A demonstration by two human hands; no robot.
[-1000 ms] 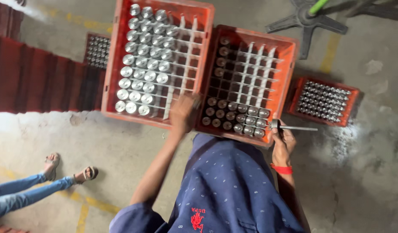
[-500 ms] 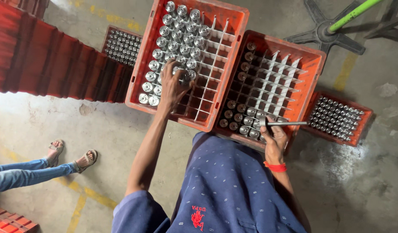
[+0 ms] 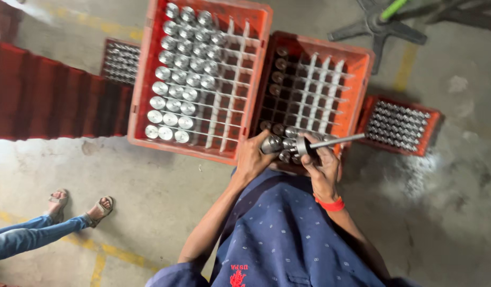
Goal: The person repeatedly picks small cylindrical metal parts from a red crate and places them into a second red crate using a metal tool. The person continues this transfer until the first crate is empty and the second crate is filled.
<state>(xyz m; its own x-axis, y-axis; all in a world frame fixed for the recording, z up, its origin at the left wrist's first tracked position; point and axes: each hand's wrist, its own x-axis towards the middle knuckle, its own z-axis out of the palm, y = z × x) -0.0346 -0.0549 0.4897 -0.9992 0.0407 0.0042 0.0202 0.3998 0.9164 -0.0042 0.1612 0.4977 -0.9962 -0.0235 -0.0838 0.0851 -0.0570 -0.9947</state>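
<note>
My left hand (image 3: 254, 157) grips a short metal cylinder (image 3: 272, 144) over the near edge of the right orange crate (image 3: 365, 79). My right hand (image 3: 321, 166) holds a metal rod tool (image 3: 330, 142) whose round head meets the cylinder's end. A red band circles my right wrist. Below the hands, several dark cylinders stand in the crate's near cells. The left orange crate (image 3: 141, 106) has several rows of shiny cylinders standing in its left half, and its right cells are bare.
A small red tray (image 3: 434, 130) of metal parts lies at right and another tray (image 3: 119, 61) at back left. A red ribbed stack (image 3: 48, 98) stands at left. Another person's sandalled feet (image 3: 78, 207) rest on the concrete at lower left. A black star base (image 3: 378, 26) sits behind.
My left hand came back from the left crate to the right crate with a cylinder in it. My right hand brought the rod tool against that cylinder.
</note>
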